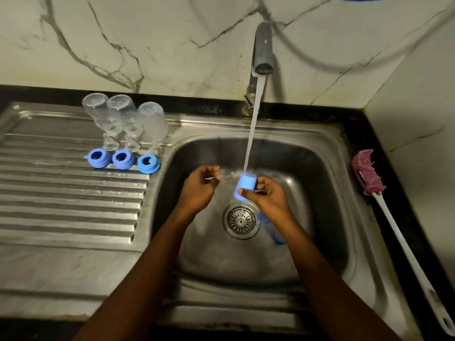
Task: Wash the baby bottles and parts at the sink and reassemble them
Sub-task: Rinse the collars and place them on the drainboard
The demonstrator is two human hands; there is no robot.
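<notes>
Bottles (125,116), three of them and clear, stand upside down on the draining board far left of the drain (241,220) and behind it. Three nipples (131,145) and then three blue rings (123,159) sit in rows just in front of them.

Nearer the drain, up and to its left, the left hand (199,185) hangs over the basin with its fingers loosely curled. It seems to hold nothing. It is near the cap (245,187) but apart from it.

Just above the drain, the right hand (268,198) pinches the blue cap, thumb on the near side and fingers behind. The cap sticks out from the grip toward the left. Its long axis is tilted, with the closed end up and back, where the stream (253,124) from the tap (263,48) strikes it. The mouth faces down toward the drain, so I judge the inside is not yet rinsed, and a turn of the right wrist would bring the mouth under the water. The left hand is close enough to help.

Just right of the drain, a second cap (275,232) lies in the basin, partly hidden under the right forearm. Far right, a brush (369,173) lies on the counter.
</notes>
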